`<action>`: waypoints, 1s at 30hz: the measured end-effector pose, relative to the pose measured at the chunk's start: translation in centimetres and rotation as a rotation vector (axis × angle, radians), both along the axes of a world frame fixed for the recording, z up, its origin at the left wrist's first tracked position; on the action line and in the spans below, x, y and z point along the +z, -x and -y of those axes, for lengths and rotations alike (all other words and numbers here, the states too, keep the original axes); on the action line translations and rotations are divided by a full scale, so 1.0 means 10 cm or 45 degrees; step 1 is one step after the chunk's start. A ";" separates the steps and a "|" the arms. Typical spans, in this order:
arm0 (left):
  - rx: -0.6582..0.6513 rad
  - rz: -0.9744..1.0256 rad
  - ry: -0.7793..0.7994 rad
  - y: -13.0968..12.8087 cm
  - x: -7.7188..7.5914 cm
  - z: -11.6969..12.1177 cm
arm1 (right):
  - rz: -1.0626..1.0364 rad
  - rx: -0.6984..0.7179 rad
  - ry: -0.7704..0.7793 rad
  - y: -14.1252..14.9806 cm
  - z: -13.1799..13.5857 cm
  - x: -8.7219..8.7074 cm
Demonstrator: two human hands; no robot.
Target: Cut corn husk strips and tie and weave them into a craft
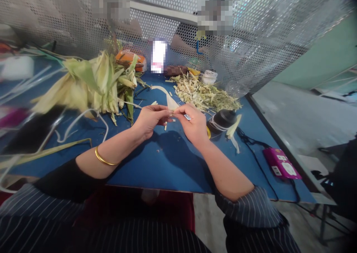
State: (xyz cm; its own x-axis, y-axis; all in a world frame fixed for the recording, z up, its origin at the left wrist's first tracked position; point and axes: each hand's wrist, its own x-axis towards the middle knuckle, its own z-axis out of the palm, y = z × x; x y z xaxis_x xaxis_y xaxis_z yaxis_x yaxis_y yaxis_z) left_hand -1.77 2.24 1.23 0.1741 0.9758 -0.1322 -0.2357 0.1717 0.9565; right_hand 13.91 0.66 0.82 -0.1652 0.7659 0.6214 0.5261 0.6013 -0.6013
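Note:
Both hands meet above the blue table [134, 164], pinching a pale strip of corn husk [172, 103] between them. Its wide part stands up above the fingertips, and a thin curled strip reaches away to the left. My left hand [153, 120] grips it from the left with thumb and forefinger. From the other side, my right hand [192, 125] pinches the same piece, its fingers partly hidden. A small shiny metal piece [187, 116] shows among the right fingers; its kind is unclear. A black spool [223, 120] wound with pale cord stands beside the right hand.
Large corn husks [97, 82] are heaped at left, near a dark tablet-like object [33, 130] and white cable [104, 119]. Husk scraps [203, 93] lie at the back right. A purple pack [281, 164] sits right by black cords. A perforated metal screen [167, 26] closes the back.

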 end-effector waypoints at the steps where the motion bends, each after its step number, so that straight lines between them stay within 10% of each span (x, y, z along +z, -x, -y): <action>1: 0.005 -0.012 -0.043 0.00 -0.01 0.01 | 0.003 -0.014 0.009 0.00 0.00 0.00; 17: 0.055 -0.128 -0.254 -0.04 -0.04 0.05 | -0.290 -0.208 0.269 0.04 -0.01 -0.03; 30: -0.062 -0.121 -0.260 -0.02 -0.04 0.02 | -0.687 0.074 0.647 -0.03 -0.11 -0.06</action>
State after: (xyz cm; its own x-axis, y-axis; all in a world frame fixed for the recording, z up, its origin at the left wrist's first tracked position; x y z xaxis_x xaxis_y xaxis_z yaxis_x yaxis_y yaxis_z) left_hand -1.60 2.00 0.86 0.2175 0.9748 0.0495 -0.1394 -0.0192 0.9901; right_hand 14.16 1.77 0.26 0.0139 0.9798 0.1993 0.0547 0.1982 -0.9786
